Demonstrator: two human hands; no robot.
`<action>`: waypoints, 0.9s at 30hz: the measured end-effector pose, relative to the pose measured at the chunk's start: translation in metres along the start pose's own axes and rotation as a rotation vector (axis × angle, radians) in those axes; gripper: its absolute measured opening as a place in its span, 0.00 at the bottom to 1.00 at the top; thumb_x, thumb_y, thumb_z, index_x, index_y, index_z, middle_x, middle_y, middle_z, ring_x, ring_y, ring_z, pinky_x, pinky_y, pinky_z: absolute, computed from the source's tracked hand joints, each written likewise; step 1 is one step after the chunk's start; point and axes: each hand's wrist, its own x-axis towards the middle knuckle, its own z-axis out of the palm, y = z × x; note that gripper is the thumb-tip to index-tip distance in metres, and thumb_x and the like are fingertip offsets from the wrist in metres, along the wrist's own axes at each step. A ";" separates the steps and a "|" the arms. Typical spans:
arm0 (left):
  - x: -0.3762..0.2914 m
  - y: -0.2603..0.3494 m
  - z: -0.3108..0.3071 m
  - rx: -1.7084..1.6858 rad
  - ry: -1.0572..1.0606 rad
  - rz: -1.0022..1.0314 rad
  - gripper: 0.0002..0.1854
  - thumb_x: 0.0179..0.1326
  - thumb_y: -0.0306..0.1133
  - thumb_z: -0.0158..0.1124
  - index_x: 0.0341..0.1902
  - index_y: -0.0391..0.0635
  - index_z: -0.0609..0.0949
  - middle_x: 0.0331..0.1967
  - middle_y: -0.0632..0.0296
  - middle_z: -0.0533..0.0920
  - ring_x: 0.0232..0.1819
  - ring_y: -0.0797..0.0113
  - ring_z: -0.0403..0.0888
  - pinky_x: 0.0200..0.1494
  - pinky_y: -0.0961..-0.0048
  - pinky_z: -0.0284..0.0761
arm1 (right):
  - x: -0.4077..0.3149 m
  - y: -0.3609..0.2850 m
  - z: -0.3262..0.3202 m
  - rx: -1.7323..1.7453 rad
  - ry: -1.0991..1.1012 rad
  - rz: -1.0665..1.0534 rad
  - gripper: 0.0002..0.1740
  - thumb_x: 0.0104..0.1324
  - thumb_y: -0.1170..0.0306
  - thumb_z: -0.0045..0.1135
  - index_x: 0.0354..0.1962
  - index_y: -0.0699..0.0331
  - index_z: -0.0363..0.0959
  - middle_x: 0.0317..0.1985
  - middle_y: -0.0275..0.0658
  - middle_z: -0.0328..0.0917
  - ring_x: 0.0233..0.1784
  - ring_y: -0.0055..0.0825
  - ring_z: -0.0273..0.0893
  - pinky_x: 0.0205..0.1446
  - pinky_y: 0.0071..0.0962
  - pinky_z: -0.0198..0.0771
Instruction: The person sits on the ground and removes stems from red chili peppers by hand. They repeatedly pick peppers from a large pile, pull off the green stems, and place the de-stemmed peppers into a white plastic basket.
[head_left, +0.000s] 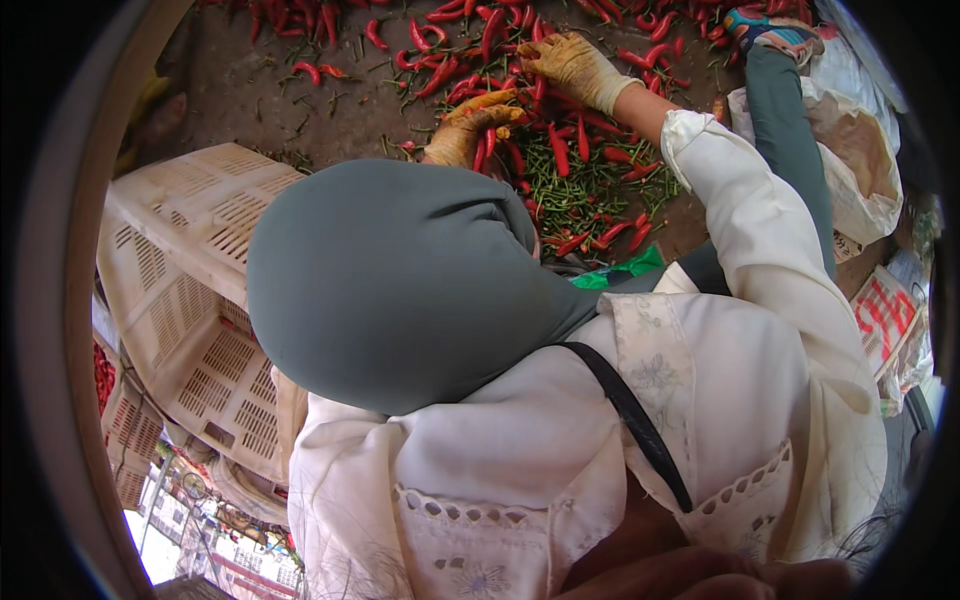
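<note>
Both hands wear stained, yellowish gloves. My left hand (461, 135) is curled beyond a raised grey-green trouser knee (390, 285), with red chili peppers (490, 142) held in its bent fingers. The knee hides the left forearm. My right hand (574, 69) reaches down over the pile, fingers bent at loose red chilies; whether it grips one is hidden. Many red chilies (559, 150) lie below and between the hands. Green chili stems (555, 202) form a heap nearer the body.
Stacked cream plastic crates (225, 375) stand at the left. An open white sack (862, 157) sits at the right beside the outstretched leg (787, 142). A piece of green plastic (637, 262) lies near the stems. More chilies and stems are scattered on the brown ground (315, 127).
</note>
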 end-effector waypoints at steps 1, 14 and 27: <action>0.002 0.000 0.000 0.022 -0.004 0.009 0.23 0.59 0.35 0.65 0.57 0.42 0.74 0.46 0.63 0.80 0.44 0.68 0.78 0.45 0.71 0.75 | -0.004 0.004 0.001 0.070 0.080 -0.012 0.20 0.59 0.69 0.55 0.50 0.52 0.71 0.53 0.36 0.70 0.58 0.36 0.67 0.59 0.37 0.62; 0.010 -0.019 0.017 0.003 -0.014 -0.037 0.17 0.62 0.35 0.60 0.50 0.38 0.76 0.44 0.55 0.81 0.45 0.61 0.79 0.52 0.67 0.73 | -0.053 -0.105 -0.042 1.420 -0.319 0.890 0.16 0.68 0.56 0.48 0.35 0.60 0.76 0.29 0.36 0.81 0.32 0.26 0.79 0.40 0.30 0.70; 0.014 -0.007 -0.001 -0.370 -0.224 -0.162 0.20 0.62 0.37 0.61 0.52 0.38 0.74 0.50 0.48 0.77 0.50 0.52 0.77 0.50 0.55 0.78 | -0.111 -0.002 -0.026 0.572 -0.052 0.967 0.17 0.57 0.56 0.61 0.39 0.58 0.76 0.41 0.42 0.80 0.45 0.38 0.78 0.48 0.35 0.72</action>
